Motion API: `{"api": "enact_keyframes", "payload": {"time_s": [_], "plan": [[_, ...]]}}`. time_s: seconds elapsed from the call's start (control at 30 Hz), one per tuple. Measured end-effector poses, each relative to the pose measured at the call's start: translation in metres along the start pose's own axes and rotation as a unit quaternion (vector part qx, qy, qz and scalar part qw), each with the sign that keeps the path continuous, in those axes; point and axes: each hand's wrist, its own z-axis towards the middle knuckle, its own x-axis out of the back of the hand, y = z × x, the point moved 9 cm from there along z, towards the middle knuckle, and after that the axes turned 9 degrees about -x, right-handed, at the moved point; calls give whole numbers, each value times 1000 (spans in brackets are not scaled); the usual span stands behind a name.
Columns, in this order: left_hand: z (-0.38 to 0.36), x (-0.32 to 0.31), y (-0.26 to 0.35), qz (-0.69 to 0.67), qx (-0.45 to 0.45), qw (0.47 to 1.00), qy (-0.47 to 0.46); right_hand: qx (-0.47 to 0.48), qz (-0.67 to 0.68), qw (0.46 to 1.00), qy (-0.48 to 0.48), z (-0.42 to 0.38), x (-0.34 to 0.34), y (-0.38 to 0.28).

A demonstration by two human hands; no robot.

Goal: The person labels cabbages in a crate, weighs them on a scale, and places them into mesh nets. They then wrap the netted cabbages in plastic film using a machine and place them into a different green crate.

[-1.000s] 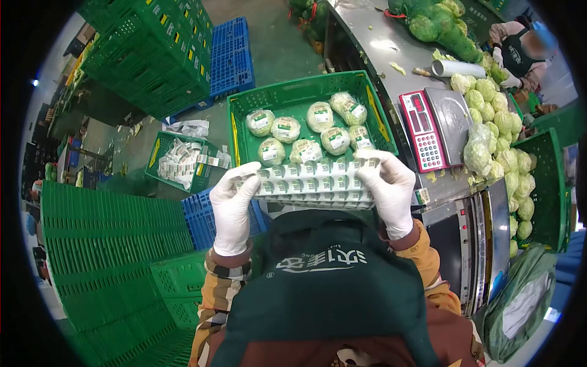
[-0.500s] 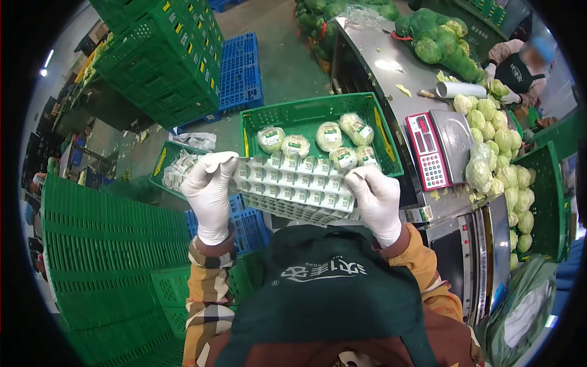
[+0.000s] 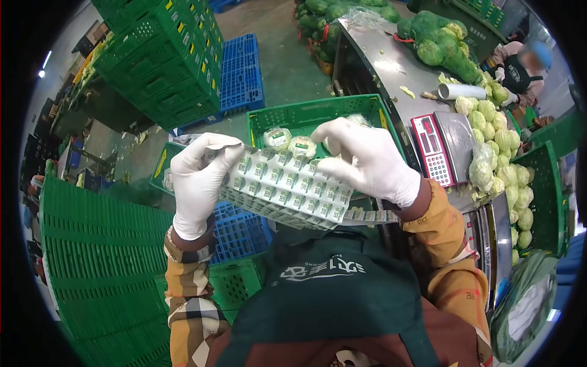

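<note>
A folded stack of label sheets (image 3: 287,186), printed with rows of small green-and-white labels, hangs in front of me. My gloved left hand (image 3: 199,183) pinches its upper left corner. Above the right part of the stack is my gloved right hand (image 3: 370,159), thumb and index finger apart, with nothing visible between them. A strip of labels (image 3: 370,216) sticks out at the stack's lower right, below my right hand. Behind the sheets stands a green crate (image 3: 318,110) holding wrapped cabbages (image 3: 277,139), partly hidden by my right hand and the sheets.
At the right, a steel table (image 3: 391,79) carries a red-and-white scale (image 3: 431,150), a white roll (image 3: 462,92) and piled cabbages (image 3: 504,150). A co-worker (image 3: 520,73) stands beyond it. Stacked green crates (image 3: 159,67) and blue pallets (image 3: 241,73) are at the left.
My right hand has let go of the sheets' right edge, opened and moved up and inward. The stack now tilts down to the right, and a label strip shows below it.
</note>
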Motion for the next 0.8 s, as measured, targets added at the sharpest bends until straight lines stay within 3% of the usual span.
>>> {"api": "enact_keyframes", "payload": {"time_s": [0.1, 0.43, 0.5, 0.63, 0.7, 0.77, 0.8], "plan": [[1, 3, 1, 10, 14, 1000, -3, 77, -127, 989, 13, 4, -19, -12], [1, 15, -25, -27, 60, 998, -15, 37, -110, 993, -20, 9, -60, 6], [1, 11, -37, -33, 74, 996, -27, 101, -130, 986, 11, 6, -62, 3], [4, -1, -79, 4, 149, 988, -42, 141, -168, 976, 6, -2, -62, 20], [2, -6, -108, 28, 191, 980, -52, 124, -142, 982, 4, 1, -53, 43], [-5, 9, -138, 72, 188, 979, 29, -38, 40, 988, 142, 8, -8, 109], [-17, 19, -158, 93, 213, 971, 48, -158, 88, 972, 152, 7, 3, 157]]}}
